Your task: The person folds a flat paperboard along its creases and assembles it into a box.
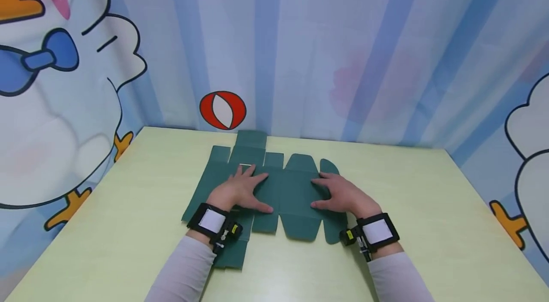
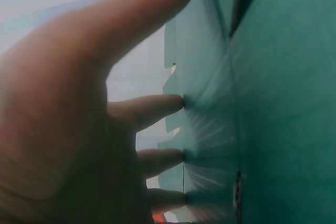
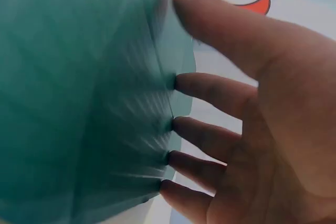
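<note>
A dark green, unfolded cardboard box blank (image 1: 298, 192) lies flat on the table, with creases, flaps and rounded tabs along its edges. My left hand (image 1: 242, 190) rests on its left half with fingers spread. In the left wrist view, the fingertips of the left hand (image 2: 58, 108) touch the green board (image 2: 283, 114). On the right end, beside the rounded side flap, my right hand (image 1: 340, 193) touches the board with its fingers apart. The right wrist view shows several fingertips of that hand (image 3: 283, 103) on the green surface (image 3: 63, 87) near a crease. Neither hand grips anything.
The pale yellow table (image 1: 429, 226) reaches back to a printed curtain (image 1: 300, 45) with blue stripes, a cartoon bird (image 1: 55, 140) and a red and white ball (image 1: 223, 110). Each wrist wears a black strap with a small camera.
</note>
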The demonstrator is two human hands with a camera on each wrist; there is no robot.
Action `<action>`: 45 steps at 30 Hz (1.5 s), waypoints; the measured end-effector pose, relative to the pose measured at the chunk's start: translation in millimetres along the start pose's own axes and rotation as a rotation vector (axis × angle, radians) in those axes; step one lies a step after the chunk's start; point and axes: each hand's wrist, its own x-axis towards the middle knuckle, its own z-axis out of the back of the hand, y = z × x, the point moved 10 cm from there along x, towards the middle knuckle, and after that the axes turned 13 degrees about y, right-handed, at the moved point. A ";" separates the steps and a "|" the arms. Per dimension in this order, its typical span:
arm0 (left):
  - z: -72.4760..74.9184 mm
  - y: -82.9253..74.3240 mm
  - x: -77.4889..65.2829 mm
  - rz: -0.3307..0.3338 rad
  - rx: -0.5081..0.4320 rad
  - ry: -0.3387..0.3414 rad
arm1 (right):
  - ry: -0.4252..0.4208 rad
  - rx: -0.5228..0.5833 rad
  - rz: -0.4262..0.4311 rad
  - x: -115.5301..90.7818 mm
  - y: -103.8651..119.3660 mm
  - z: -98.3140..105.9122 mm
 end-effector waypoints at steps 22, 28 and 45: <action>-11.9 -44.8 -40.0 0.030 0.210 0.002 | 0.040 -0.219 -0.112 -35.6 26.9 -13.2; -19.0 -51.8 -34.4 0.017 0.242 -0.026 | 0.112 -0.216 -0.074 -40.0 37.7 -13.5; -21.1 -54.2 -14.5 -0.156 0.230 0.041 | 0.017 -0.265 0.144 -34.1 50.7 4.8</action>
